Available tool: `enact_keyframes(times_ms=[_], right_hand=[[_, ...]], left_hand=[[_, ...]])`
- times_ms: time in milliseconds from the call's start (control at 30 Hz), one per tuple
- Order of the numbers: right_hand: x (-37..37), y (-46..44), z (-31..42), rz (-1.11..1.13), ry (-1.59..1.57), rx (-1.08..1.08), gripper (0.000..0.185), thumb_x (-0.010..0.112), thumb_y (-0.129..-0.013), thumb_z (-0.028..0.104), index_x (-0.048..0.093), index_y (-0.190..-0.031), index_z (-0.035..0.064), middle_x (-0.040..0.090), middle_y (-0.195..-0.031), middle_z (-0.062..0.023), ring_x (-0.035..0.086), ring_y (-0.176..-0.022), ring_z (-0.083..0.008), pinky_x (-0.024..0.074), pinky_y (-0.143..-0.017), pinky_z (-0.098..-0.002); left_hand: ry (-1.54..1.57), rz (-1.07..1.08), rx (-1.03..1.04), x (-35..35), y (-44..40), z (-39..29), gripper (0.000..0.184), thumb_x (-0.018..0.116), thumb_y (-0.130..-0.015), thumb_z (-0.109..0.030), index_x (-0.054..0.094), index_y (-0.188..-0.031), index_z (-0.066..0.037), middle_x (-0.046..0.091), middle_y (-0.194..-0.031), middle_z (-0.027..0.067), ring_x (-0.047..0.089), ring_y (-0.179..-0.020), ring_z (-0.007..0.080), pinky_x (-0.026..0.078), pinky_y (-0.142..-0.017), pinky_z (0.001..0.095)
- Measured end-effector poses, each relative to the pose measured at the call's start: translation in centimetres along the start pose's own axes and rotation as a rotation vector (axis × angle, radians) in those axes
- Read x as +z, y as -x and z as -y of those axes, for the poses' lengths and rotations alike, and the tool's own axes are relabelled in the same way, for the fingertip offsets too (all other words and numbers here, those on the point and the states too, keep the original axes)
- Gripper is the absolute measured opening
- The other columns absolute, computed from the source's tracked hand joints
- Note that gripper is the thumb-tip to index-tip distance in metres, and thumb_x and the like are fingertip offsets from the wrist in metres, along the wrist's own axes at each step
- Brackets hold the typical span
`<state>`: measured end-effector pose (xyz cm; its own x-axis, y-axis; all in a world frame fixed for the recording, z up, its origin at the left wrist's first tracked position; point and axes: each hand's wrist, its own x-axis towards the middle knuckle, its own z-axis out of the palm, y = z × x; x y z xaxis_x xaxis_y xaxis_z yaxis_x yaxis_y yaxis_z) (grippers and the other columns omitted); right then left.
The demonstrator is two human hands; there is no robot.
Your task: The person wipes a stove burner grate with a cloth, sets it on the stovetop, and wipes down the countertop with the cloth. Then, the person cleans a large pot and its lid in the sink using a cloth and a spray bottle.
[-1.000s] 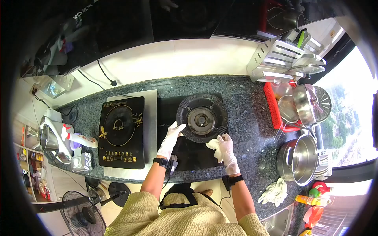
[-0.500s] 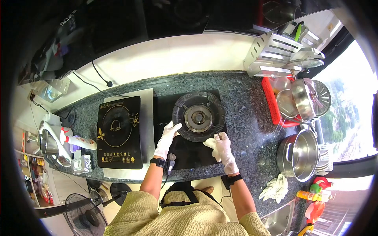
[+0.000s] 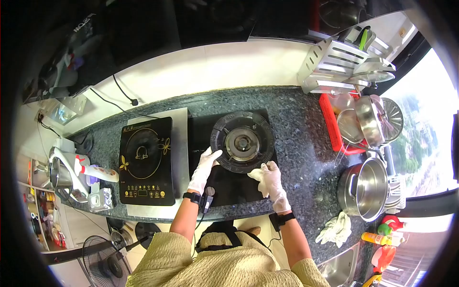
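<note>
My left hand (image 3: 206, 166), in a white glove, has its fingers closed on the lower left edge of the round black burner ring (image 3: 223, 162). In my gloved right hand (image 3: 272, 178) a white cloth (image 3: 258, 176) is pinched, close against the ring's lower right edge. The ring surrounds the metal burner (image 3: 242, 144) on the black glass gas hob (image 3: 229, 189). My fingertips are partly hidden at the ring and behind the cloth.
An induction cooker (image 3: 146, 165) lies left of the hob, with a spray bottle (image 3: 99, 172) beyond it. At right are a red basket (image 3: 330, 125), a steel pot (image 3: 363, 189), a crumpled cloth (image 3: 334, 229) and a sink (image 3: 340, 265).
The whole view has shifted slightly since the earliest frame. Both hands keep nearly the same places at the ring, and the cloth is still in my right hand.
</note>
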<state>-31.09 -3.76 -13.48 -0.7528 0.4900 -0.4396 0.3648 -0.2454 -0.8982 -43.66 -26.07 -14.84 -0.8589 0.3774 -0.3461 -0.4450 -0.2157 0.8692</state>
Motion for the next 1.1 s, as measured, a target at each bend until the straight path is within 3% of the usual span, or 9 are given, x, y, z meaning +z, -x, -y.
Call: enact_keyframes(times_ms=[533,733,900,1000,1100], right_hand=[[0.2,-0.3,-0.6,-0.022,0.077,-0.048,0.010,0.059,-0.094,0.011,0.056,-0.094,0.0011,0.059,-0.079,-0.0030,0.054,-0.067,-0.0104,0.0455,-0.058,-0.0260],[0.4,0.2,0.1,-0.012,-0.074,-0.007,0.012,0.061,-0.093,0.012,0.056,-0.091,0.0012,0.058,-0.078,-0.0015,0.052,-0.065,-0.0090,0.0447,-0.056,-0.0259],[0.0,-0.2,-0.2,-0.011,-0.028,-0.032,0.012,0.062,-0.093,0.013,0.057,-0.092,0.0012,0.059,-0.080,-0.0014,0.053,-0.066,-0.0085,0.0450,-0.057,-0.0252],[-0.6,-0.8,-0.6,0.062,0.010,-0.011,0.026,0.061,-0.094,0.017,0.057,-0.108,-0.0043,0.063,-0.089,-0.0062,0.058,-0.072,-0.0116,0.0478,-0.061,-0.0261],[-0.9,-0.6,-0.8,0.058,0.019,0.049,0.028,0.062,-0.093,0.018,0.057,-0.110,-0.0039,0.064,-0.090,-0.0069,0.058,-0.070,-0.0117,0.0482,-0.060,-0.0267]], left_hand=[[-0.071,-0.042,-0.016,0.2,0.0,0.0,0.033,0.062,-0.091,-0.017,0.058,-0.121,-0.004,0.067,-0.105,0.0027,0.064,-0.088,0.0098,0.053,-0.079,0.0252],[-0.059,-0.148,-0.004,1.0,0.7,-0.3,0.028,0.063,-0.092,-0.022,0.061,-0.113,-0.003,0.068,-0.098,0.0029,0.065,-0.077,0.0086,0.054,-0.067,0.0235],[-0.290,-0.233,-0.081,-0.1,0.9,-0.2,0.025,0.061,-0.093,-0.028,0.062,-0.094,-0.003,0.069,-0.083,0.0045,0.064,-0.060,0.0106,0.052,-0.055,0.0223],[-0.382,-0.235,-0.108,0.2,1.4,-0.8,0.028,0.060,-0.093,-0.031,0.062,-0.086,-0.004,0.068,-0.073,0.0057,0.063,-0.053,0.0121,0.050,-0.052,0.0221],[-0.450,-0.228,-0.135,0.4,1.2,-0.8,0.030,0.058,-0.094,-0.031,0.063,-0.082,-0.004,0.067,-0.065,0.0065,0.060,-0.049,0.0121,0.047,-0.048,0.0226]])
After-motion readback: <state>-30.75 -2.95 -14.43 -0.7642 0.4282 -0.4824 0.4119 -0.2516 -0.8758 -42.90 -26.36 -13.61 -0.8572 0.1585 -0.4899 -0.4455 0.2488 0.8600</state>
